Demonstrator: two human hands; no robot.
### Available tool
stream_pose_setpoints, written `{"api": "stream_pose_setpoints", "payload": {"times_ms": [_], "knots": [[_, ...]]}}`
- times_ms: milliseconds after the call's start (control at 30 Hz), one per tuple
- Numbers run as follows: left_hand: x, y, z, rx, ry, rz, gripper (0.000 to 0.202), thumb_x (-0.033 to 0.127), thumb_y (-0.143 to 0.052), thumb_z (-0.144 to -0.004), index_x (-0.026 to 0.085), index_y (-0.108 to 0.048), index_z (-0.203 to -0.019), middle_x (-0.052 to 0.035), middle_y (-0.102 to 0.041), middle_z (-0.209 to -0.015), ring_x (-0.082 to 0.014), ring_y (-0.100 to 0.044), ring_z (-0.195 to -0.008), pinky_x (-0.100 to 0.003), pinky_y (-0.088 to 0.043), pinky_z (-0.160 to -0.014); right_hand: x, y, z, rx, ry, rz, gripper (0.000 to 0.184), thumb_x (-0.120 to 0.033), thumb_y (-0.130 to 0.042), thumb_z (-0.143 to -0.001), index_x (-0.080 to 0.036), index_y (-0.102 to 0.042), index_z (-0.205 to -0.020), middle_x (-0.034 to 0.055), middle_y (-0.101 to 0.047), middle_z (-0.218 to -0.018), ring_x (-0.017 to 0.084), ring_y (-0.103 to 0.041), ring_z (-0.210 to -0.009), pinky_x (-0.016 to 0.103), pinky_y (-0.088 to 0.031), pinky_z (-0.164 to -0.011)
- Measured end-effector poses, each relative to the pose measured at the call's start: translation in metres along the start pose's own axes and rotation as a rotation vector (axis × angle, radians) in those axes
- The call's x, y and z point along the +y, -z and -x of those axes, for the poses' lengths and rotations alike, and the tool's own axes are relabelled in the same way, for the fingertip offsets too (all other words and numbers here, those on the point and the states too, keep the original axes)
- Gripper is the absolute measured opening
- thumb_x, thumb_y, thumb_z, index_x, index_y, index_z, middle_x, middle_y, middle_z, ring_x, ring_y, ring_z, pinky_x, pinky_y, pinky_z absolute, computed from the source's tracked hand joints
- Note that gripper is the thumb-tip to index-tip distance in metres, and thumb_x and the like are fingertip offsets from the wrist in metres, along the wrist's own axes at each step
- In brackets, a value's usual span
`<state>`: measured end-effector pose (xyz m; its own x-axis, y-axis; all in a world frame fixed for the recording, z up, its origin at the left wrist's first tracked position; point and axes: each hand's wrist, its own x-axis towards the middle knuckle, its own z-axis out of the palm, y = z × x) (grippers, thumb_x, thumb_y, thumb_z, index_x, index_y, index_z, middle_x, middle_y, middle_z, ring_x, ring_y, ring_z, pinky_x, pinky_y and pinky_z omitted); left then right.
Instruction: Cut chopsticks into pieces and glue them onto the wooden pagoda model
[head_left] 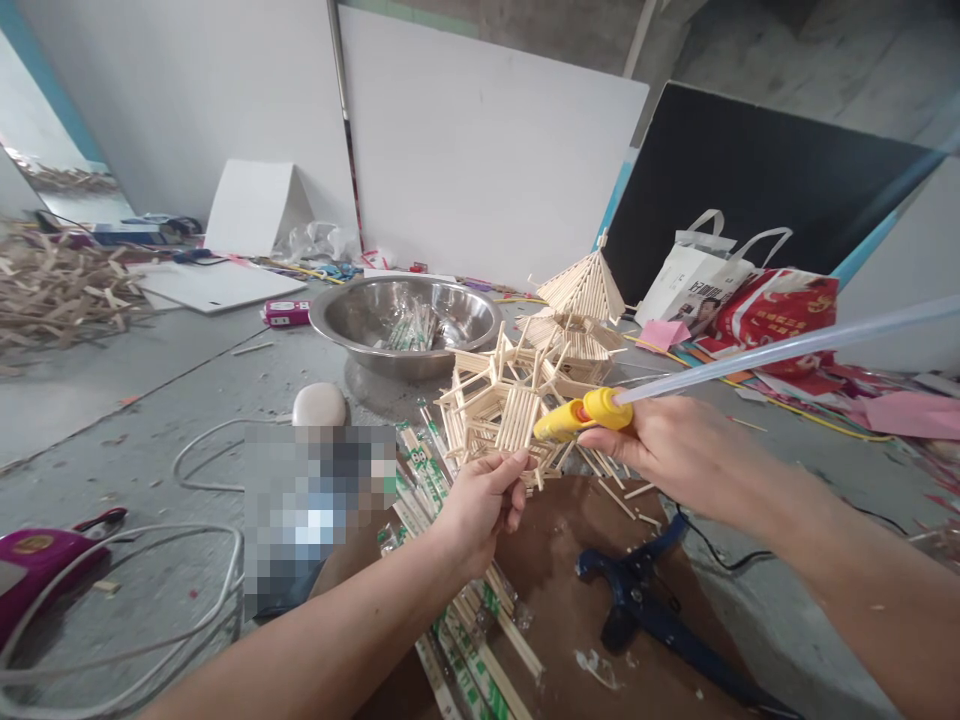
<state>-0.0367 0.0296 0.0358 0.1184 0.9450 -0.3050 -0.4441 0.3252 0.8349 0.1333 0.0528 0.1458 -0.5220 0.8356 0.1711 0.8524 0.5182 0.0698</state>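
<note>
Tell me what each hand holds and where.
Left hand pinches the stick model at its lower edge. Right hand grips the yellow glue gun by its body.

The left hand pinches the near edge of the stick model while the right hand holds a yellow glue gun (clear glue stick jutting from its back) at the model's right side, a steel bowl just behind the model.

steel bowl behind stick model, open floor left
</note>
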Motion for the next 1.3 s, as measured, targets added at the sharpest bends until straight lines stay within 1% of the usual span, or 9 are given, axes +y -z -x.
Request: {"api": "stream_pose_setpoints", "payload": {"times_ms": [133,300,400,500,700,767,967,1067,1300], "knots": [[0.0,0.0,0.0,0.002,-0.001,-0.005,0.027,0.04,-0.058,-0.068,0.013,-0.056,-0.072,0.0071,-0.041,-0.037,-0.0035,-0.033,-0.029,-0.018,-0.018,-0.035,0.001,-0.001,0.0,-0.01,-0.002,0.012,0.051,-0.06,-0.025,-0.078,-0.021,-0.058,-0.073,0.0036,-0.061,-0.058,0.019,-0.058,-0.055,0.028,-0.035,-0.044],[0.002,-0.001,0.001,0.015,0.013,-0.013,0.027,0.04,-0.058,-0.067,0.013,-0.056,-0.07,0.0069,-0.041,-0.037,-0.0034,-0.032,-0.029,-0.018,-0.018,-0.035,0.0,-0.001,0.0,0.026,0.01,0.02,0.05,-0.059,-0.026,-0.078,-0.021,-0.058,-0.073,0.0034,-0.061,-0.056,0.019,-0.057,-0.052,0.028,-0.034,-0.043],[0.003,-0.002,0.002,0.021,0.004,-0.005,0.027,0.039,-0.059,-0.067,0.013,-0.056,-0.069,0.007,-0.041,-0.037,-0.0033,-0.032,-0.028,-0.018,-0.018,-0.035,-0.001,-0.001,0.0,0.001,0.01,0.028,0.051,-0.059,-0.024,-0.079,-0.021,-0.058,-0.075,0.0038,-0.062,-0.059,0.02,-0.059,-0.056,0.028,-0.036,-0.044],[0.002,-0.002,0.002,0.021,0.006,-0.006,0.028,0.04,-0.059,-0.066,0.013,-0.056,-0.07,0.0071,-0.041,-0.037,-0.0032,-0.032,-0.029,-0.018,-0.019,-0.035,-0.002,0.001,0.001,-0.024,-0.015,0.038,0.052,-0.06,-0.022,-0.078,-0.021,-0.056,-0.072,0.0033,-0.062,-0.059,0.021,-0.059,-0.057,0.029,-0.037,-0.046],[0.001,0.0,0.001,-0.004,0.019,-0.007,0.027,0.04,-0.058,-0.067,0.013,-0.056,-0.072,0.0076,-0.041,-0.038,-0.0032,-0.033,-0.029,-0.017,-0.018,-0.035,0.001,0.006,0.004,0.021,-0.018,0.029,0.049,-0.059,-0.026,-0.078,-0.023,-0.058,-0.072,0.0033,-0.063,-0.063,0.021,-0.059,-0.059,0.029,-0.039,-0.047],[0.0,0.0,0.0,-0.008,0.031,0.0,0.028,0.041,-0.058,-0.067,0.014,-0.056,-0.072,0.0076,-0.041,-0.039,-0.0033,-0.033,-0.029,-0.017,-0.018,-0.035,0.002,0.008,0.006,0.032,-0.033,0.016,0.048,-0.059,-0.027,-0.078,-0.023,-0.058,-0.072,0.0029,-0.063,-0.062,0.021,-0.059,-0.057,0.03,-0.039,-0.047],[-0.002,-0.001,-0.002,-0.036,0.061,0.044,0.024,0.037,-0.061,-0.066,0.014,-0.053,-0.069,0.0078,-0.041,-0.038,-0.0037,-0.034,-0.029,-0.018,-0.018,-0.034,0.006,0.01,0.012,0.058,-0.067,-0.088,0.044,-0.056,-0.03,-0.079,-0.024,-0.061,-0.081,0.0024,-0.064,-0.065,0.021,-0.06,-0.062,0.031,-0.042,-0.052],[-0.003,-0.002,-0.003,-0.035,0.058,0.054,0.023,0.035,-0.061,-0.066,0.015,-0.049,-0.065,0.0079,-0.042,-0.039,-0.0034,-0.034,-0.029,-0.018,-0.018,-0.034,0.008,0.01,0.014,0.039,-0.079,-0.112,0.044,-0.056,-0.03,-0.079,-0.024,-0.06,-0.08,0.0024,-0.065,-0.066,0.022,-0.06,-0.064,0.032,-0.043,-0.053],[-0.004,-0.001,-0.006,-0.023,0.048,0.053,0.024,0.034,-0.061,-0.067,0.016,-0.044,-0.061,0.0081,-0.042,-0.039,-0.0033,-0.034,-0.028,-0.018,-0.018,-0.034,0.009,0.012,0.014,0.055,-0.098,-0.141,0.041,-0.056,-0.032,-0.078,-0.025,-0.06,-0.074,0.0014,-0.063,-0.062,0.02,-0.058,-0.058,0.03,-0.041,-0.048]]}}
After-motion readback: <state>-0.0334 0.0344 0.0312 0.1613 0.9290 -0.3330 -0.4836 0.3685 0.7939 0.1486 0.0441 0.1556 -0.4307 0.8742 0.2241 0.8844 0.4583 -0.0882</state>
